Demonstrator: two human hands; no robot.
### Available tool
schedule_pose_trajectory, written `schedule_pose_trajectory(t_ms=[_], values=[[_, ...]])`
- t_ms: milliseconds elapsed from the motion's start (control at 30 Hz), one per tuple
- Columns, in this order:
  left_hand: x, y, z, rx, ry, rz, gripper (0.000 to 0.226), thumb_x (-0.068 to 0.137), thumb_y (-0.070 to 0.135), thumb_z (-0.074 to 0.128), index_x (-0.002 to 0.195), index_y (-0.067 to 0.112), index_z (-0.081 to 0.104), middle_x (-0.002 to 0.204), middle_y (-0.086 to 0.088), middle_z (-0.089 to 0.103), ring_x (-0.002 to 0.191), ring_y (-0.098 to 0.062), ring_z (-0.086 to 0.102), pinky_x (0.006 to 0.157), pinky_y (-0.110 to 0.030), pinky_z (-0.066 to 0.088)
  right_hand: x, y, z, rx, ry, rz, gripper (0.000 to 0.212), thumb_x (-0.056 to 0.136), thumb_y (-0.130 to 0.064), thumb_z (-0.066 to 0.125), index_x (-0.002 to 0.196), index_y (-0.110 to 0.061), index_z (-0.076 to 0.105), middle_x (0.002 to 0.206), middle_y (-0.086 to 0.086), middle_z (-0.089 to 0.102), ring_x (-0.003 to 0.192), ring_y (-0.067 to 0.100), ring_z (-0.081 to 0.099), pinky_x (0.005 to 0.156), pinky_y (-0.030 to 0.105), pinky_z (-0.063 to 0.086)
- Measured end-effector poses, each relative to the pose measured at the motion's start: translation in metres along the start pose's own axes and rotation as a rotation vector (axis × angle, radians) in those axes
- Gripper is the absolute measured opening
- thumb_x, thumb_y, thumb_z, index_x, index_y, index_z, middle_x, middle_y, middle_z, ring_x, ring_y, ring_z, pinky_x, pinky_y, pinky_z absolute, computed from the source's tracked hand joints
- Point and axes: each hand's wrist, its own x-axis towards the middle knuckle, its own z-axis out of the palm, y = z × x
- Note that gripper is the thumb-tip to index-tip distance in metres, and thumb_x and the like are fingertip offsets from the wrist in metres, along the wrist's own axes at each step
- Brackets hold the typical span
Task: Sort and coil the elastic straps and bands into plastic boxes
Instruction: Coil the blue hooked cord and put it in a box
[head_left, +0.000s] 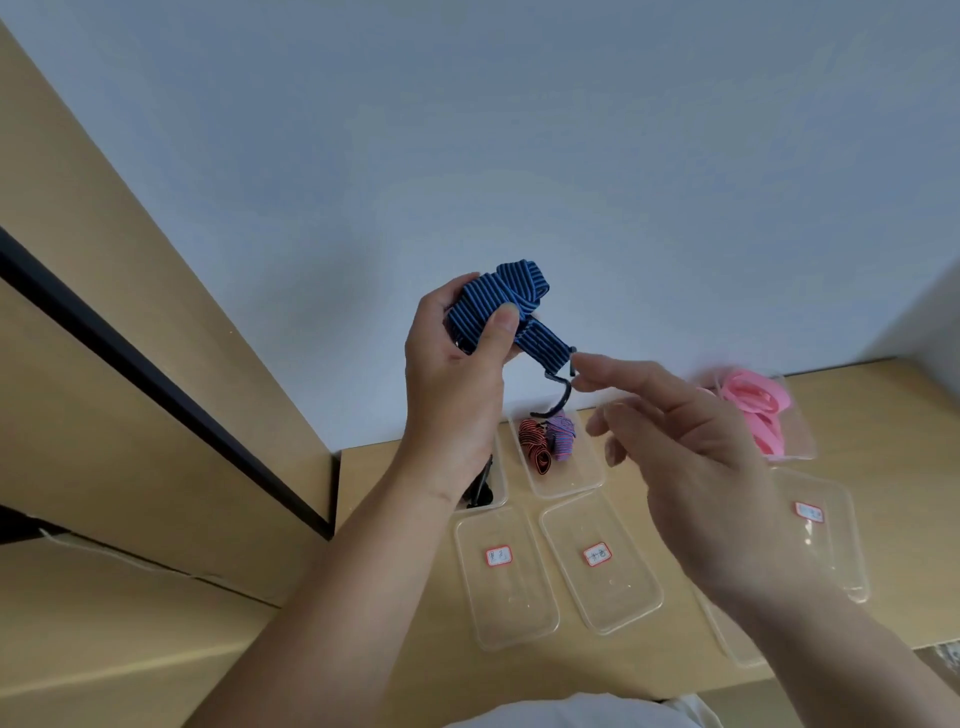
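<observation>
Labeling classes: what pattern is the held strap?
Strap: blue with dark stripes, head view.

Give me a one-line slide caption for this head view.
Left hand holds a coiled blue striped strap above the plastic boxes; right hand open beside its black hook.

Pale wall at back. Tan wood table below. Tan board on left w/ black strip across. Thin white cord lower left.
</observation>
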Motion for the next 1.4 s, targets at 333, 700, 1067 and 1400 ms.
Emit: schedule_pose_trajectory(t_ms=[333, 700, 1067, 1400], values=[[-0.006, 0.026, 0.002, -0.153, -0.151, -0.183, 0.021, 0.1, -0.004, 0.057, 0.12, -0.007, 0.061, 0.105, -0.021, 0.071, 0.091, -0.033, 0.072, 0.085, -0.04, 0.062, 0.039, 0.014, -0.035, -1.029, -0.192, -0.836, 0.05, 0.074, 0.008, 0.083, 0.119, -0.013, 0.074, 0.1, 0.011, 0.067, 0.076, 0.026, 0.061, 0.061, 0.039, 0.049], [-0.019, 0.036, 0.002, -0.02, -0.253, -0.104, 0.028, 0.096, 0.001, 0.066, 0.123, 0.003, 0.062, 0.118, -0.027, 0.067, 0.102, -0.038, 0.072, 0.086, -0.048, 0.062, 0.057, -0.005, -0.026, -0.907, -0.186, -1.206, 0.017, 0.085, 0.002, 0.064, 0.099, -0.006, 0.059, 0.093, 0.014, 0.06, 0.061, 0.03, 0.049, 0.054, 0.037, 0.042], [-0.025, 0.019, 0.007, 0.497, -0.288, 0.539, 0.042, 0.09, 0.0, 0.072, 0.127, 0.015, 0.06, 0.11, 0.004, 0.067, 0.09, -0.017, 0.07, 0.072, -0.033, 0.062, 0.029, -0.011, -0.011, -0.53, 0.093, -0.685, 0.044, 0.106, -0.019, 0.039, 0.075, 0.006, 0.059, 0.064, 0.007, 0.047, 0.054, 0.021, 0.041, 0.05, 0.027, 0.032], [-0.019, 0.008, 0.003, 0.822, -0.36, 1.006, 0.042, 0.084, -0.017, 0.063, 0.126, -0.009, 0.063, 0.13, -0.023, 0.062, 0.119, -0.035, 0.064, 0.089, -0.044, 0.059, 0.032, -0.032, -0.006, -0.627, 0.143, -0.302, 0.043, 0.102, -0.03, 0.042, 0.066, -0.007, 0.048, 0.051, 0.002, 0.049, 0.053, 0.024, 0.045, 0.045, 0.037, 0.033]])
